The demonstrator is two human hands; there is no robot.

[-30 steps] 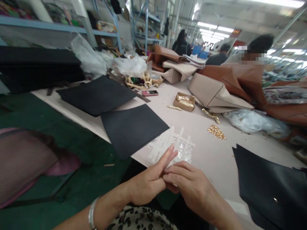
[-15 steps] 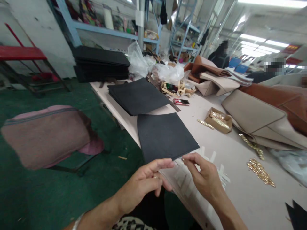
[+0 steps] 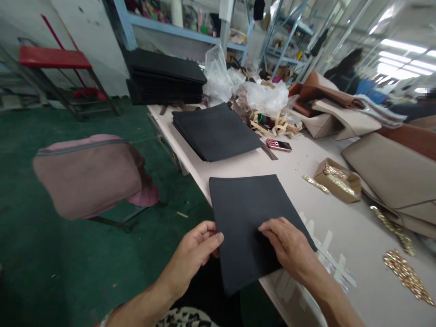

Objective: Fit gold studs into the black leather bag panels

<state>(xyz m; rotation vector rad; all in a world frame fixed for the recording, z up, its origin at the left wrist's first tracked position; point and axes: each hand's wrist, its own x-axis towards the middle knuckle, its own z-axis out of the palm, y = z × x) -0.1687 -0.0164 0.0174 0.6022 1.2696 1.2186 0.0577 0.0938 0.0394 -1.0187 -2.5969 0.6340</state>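
Observation:
A flat black panel [image 3: 248,204] lies at the table's near edge, its lower corner overhanging. At its left edge my left hand [image 3: 199,250] pinches it between thumb and fingers. My right hand [image 3: 286,240] rests over the panel's right part, fingertips drawn together above the surface; whether they hold something small cannot be made out. Beyond it is a stack of similar black panels [image 3: 218,131]. White tape strips [image 3: 327,240] are stuck to the table right of my right hand.
The pale table [image 3: 238,169] holds a red phone [image 3: 278,145], a small box of gold pieces [image 3: 337,179], loose gold pieces [image 3: 407,274], plastic bags [image 3: 269,97] and beige bags [image 3: 391,168]. A cloth-covered chair [image 3: 91,177] stands left. A person [image 3: 344,72] is in the background.
The near black panel has moved toward me and over the edge. My left hand has closed on its left edge, and my right hand is now over it. The view has shifted.

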